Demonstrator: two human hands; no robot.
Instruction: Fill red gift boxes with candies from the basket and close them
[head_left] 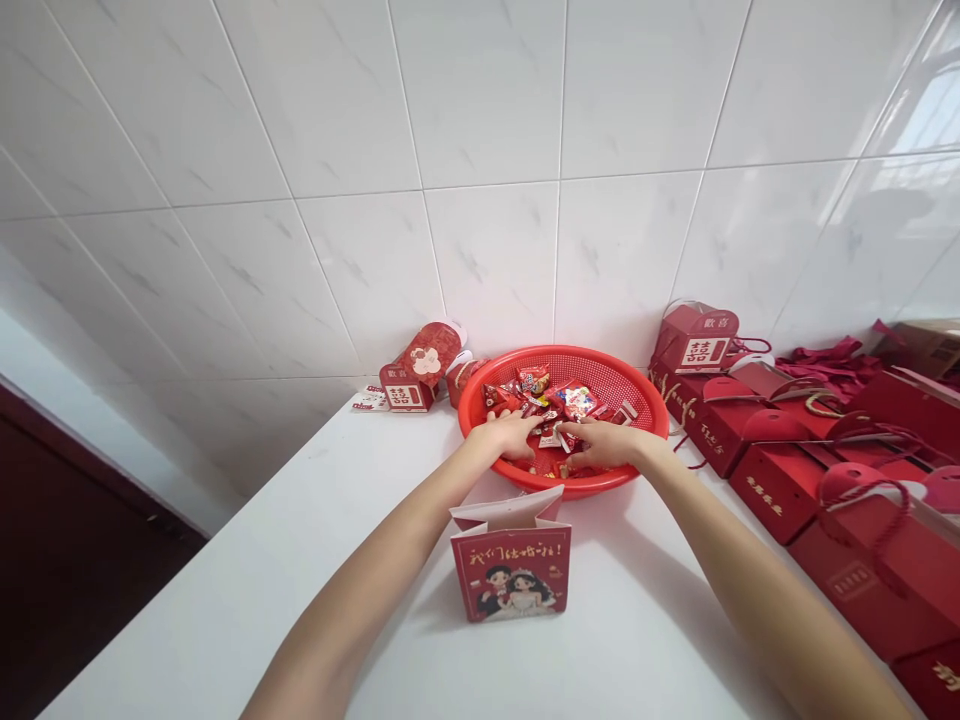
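Both my hands reach into a red plastic basket (pixel 654 400) of wrapped candies (pixel 577 400). My left hand (pixel 508 434) is over the left side of the candies, fingers stretched out and touching them. From the right, my right hand (pixel 604 443) rests among the candies, its fingers apart and pointing inward. Neither hand visibly lifts a candy, though some fingertips are partly hidden among the wrappers. Between my forearms stands a red paper gift box (pixel 511 575), upright with its top flaps unfolded, printed with a cartoon bride and groom and gold lettering.
The white table (pixel 300 530) meets a tiled wall (pixel 495 260). Small red boxes (pixel 409 390) stand at the back left. Along the right lie several red gift boxes (pixel 862 540) with cord handles, a small box (pixel 694 340) on top, and dark red ribbon (pixel 825 370) behind.
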